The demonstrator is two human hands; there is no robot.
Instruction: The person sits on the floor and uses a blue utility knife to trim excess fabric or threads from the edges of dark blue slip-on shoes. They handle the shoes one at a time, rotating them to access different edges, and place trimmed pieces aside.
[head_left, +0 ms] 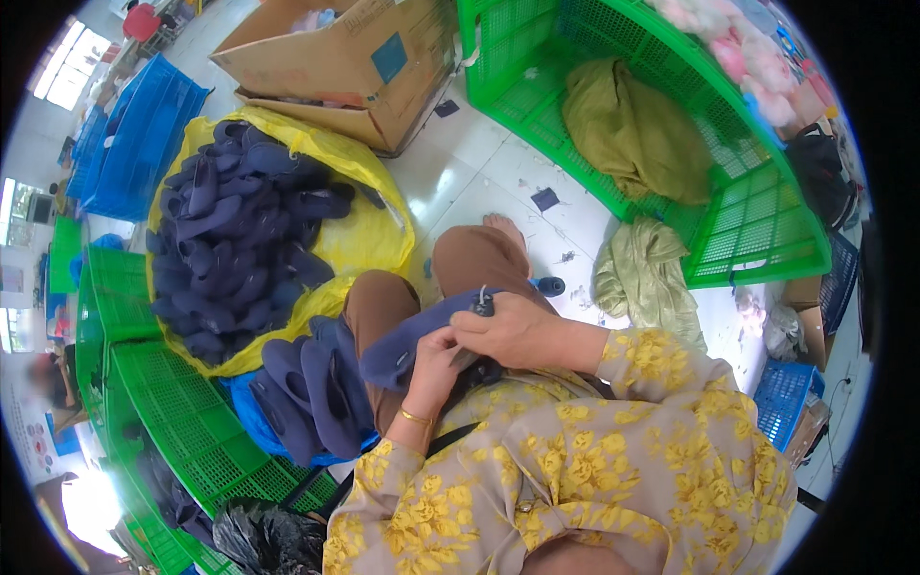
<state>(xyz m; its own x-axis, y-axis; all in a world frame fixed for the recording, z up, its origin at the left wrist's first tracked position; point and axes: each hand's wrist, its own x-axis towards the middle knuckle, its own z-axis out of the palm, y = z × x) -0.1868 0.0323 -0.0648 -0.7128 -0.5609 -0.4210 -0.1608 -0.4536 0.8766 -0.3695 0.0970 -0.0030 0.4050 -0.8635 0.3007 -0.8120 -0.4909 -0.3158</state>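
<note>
Dark blue slipper [407, 347], a single one, is held up at a slant over the person's lap, against the brown trousers [470, 257] by the knees. Two hands work at its right-hand end. The left hand [433, 369] rises from the lower edge, its wrist bent inward below one gold bracelet [415, 418]; thumb and fingers are pressed together, pinching the slipper's edge. The right hand [508, 331] comes in from the right, forearm nearly level, back of the hand upward, fingers curled around one small dark object [482, 305] with a pale tip; what it is cannot be told. The hands nearly meet, and the right fingertips are partly hidden.

At least four more slippers [326, 393] lie side by side at the left thigh, on blue plastic [251, 407]. Beyond them, one yellow sack [369, 240] stands open around a heap of slippers [230, 230], too overlapped to count. Ahead to the right are two cloths: one olive cloth [623, 134] inside a large green crate [767, 240], one pale green cloth [642, 273] just beside it.
</note>
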